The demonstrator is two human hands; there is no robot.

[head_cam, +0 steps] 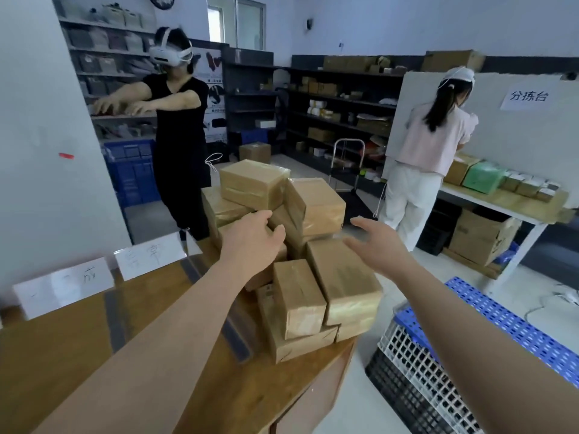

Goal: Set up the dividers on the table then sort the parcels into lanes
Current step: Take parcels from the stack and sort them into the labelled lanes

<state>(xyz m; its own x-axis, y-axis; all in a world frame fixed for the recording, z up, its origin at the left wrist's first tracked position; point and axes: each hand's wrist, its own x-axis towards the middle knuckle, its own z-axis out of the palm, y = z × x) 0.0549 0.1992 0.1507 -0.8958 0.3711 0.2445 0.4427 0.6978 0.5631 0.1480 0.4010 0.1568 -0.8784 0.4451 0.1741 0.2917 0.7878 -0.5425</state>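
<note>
Reaching into the pile of parcels (313, 205), the left hand (250, 239) is pressing its bent fingers against a box in the middle of the heap with the thumb spread apart; whether it is actually gripping cannot be told. The right hand (376, 242) is hovering just above a near parcel (344, 277), fingers splayed wide and holding nothing. The brown boxes are lying stacked and tilted at the right end of the table (56, 355). Grey divider strips (114, 321) are lying flat across the tabletop to the left of the pile, with two white paper labels (62, 286) standing at its far edge. Perforated crates (413, 364) are sitting on the floor just right of the table. Beyond, a person in black (181, 136) is reaching to shelves, and another in a pink top (435, 142) is working at a second table (501, 205).
</note>
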